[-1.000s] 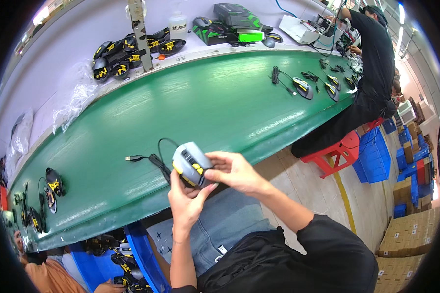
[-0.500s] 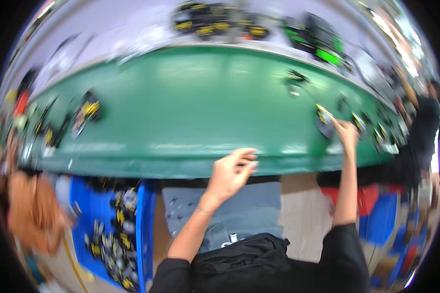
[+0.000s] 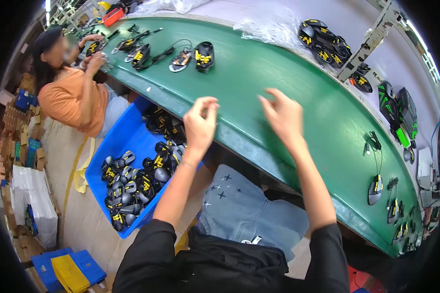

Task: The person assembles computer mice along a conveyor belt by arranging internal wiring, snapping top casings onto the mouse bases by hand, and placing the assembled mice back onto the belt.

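Observation:
My left hand [image 3: 199,124] hovers over the near edge of the green work surface [image 3: 249,68]. Its fingers are loosely bent, the thumb a little apart, and nothing shows in them. My right hand [image 3: 286,117] is slightly blurred above the surface, thumb and fingers apart, empty. Beyond my left hand stands a black-and-yellow mouse shell [image 3: 204,55]. Beside that lies an opened mouse base [image 3: 181,59] with its parts exposed and a black cable attached. On the right side rests a grey-and-black computer mouse [image 3: 375,189] with its cable [image 3: 374,141] bundled.
A blue bin [image 3: 124,146] full of mouse shells [image 3: 132,188] stands below the left edge. At the left a co-worker in an orange top [image 3: 73,105] handles parts. Black-and-yellow shells [image 3: 323,43] and plastic film [image 3: 271,30] occupy the back ledge, near a metal post [image 3: 369,41].
The view has swung left. My right hand has let go of a mouse on the right and come back toward my left hand. The mouse shell and base now appear nearer.

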Available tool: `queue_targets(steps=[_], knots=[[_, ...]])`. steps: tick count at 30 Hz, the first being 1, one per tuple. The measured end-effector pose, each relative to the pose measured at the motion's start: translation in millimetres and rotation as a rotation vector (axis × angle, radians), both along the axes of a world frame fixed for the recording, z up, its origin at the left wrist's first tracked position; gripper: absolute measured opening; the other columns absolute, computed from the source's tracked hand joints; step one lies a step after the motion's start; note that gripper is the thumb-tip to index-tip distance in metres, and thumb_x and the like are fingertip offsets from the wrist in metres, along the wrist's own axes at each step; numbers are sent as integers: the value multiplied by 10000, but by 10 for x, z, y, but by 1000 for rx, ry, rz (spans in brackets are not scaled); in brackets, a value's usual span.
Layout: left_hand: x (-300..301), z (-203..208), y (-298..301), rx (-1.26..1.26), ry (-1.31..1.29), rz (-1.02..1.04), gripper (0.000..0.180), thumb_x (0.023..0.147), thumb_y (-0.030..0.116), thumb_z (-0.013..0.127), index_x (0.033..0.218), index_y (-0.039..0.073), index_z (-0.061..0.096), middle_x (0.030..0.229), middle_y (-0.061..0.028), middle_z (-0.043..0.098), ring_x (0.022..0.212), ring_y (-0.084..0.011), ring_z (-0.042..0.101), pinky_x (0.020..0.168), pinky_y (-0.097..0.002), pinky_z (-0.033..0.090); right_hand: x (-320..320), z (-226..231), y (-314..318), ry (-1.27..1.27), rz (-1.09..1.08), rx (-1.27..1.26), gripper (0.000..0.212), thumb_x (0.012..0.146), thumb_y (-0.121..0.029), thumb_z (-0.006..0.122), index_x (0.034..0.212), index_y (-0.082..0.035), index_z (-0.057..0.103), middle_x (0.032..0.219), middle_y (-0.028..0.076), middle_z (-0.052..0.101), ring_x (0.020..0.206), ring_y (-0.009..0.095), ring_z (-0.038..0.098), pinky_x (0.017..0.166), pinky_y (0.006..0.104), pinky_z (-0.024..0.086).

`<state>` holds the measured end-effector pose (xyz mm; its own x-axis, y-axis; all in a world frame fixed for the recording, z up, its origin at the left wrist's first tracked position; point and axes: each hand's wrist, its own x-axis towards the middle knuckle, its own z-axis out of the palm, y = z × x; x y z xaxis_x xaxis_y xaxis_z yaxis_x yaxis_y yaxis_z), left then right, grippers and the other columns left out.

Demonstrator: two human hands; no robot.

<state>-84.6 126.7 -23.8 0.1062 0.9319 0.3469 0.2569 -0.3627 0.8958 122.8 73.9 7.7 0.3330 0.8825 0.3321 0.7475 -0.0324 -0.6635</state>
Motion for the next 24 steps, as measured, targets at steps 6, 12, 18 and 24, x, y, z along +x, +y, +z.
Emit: queue_targets(steps=[6,12,18,24], knots=[[-429,-124,734,50,220,145,178,840,-21,569,1005,-29,636,923,-147,713,868,-214,698,803,-317,535,-602,-145,1906,272,-95,-367,556,849,-413,623,1060,102,620,1027,270,669,990,366,668,856,443,535],[-577,-164,1475,191,557,296,416,809,276,684,1061,-42,590,1046,-196,623,1017,-336,586,910,-417,474,138,-63,1103,258,74,-363,379,851,-331,595,833,32,702,620,151,684,560,203,691,573,321,552],[-155,9,2309,105,1022,331,694,688,569,763,1026,-25,638,1057,-200,635,962,-317,591,845,-410,471,1229,155,-1272,646,-336,-404,310,873,-169,607,1079,61,636,690,107,662,469,101,577,408,229,417],[18,350,2260,-568,425,-269,252,700,222,836,833,53,703,786,-26,677,649,-103,601,610,-239,439,1441,59,-2446,689,-609,-296,478,869,-212,693,1250,35,545,748,105,670,536,145,613,477,268,462]])
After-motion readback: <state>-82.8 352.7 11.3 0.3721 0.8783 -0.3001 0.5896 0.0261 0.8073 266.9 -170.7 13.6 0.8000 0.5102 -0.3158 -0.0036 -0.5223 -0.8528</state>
